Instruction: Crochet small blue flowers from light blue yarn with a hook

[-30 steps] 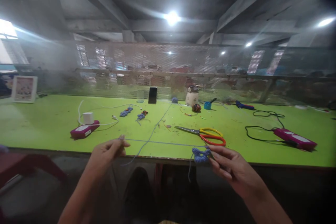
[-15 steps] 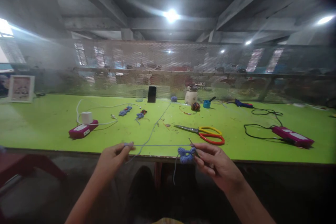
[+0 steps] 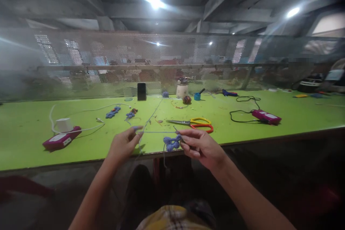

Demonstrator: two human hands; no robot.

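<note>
A blue-purple crochet piece with puffy petals hangs at the fingertips of my right hand. Those fingers are closed on it and on a thin crochet hook, whose tip points up and left. My left hand pinches the blue-purple yarn between thumb and forefinger. From there the strand runs taut across to the piece. Another length leads back over the table to a small yarn ball. A loose tail dangles below the piece. Just behind my right hand lie scissors with yellow and red handles.
On the green table are two small crocheted strips, a phone, a jar, a multicoloured yarn ball and a blue pot. Magenta power strips with cords lie at both sides. A perforated screen stands behind.
The view has swung right, so the table things appear further left. My hands have come closer together, shortening the taut yarn between them. Both keep their hold.
</note>
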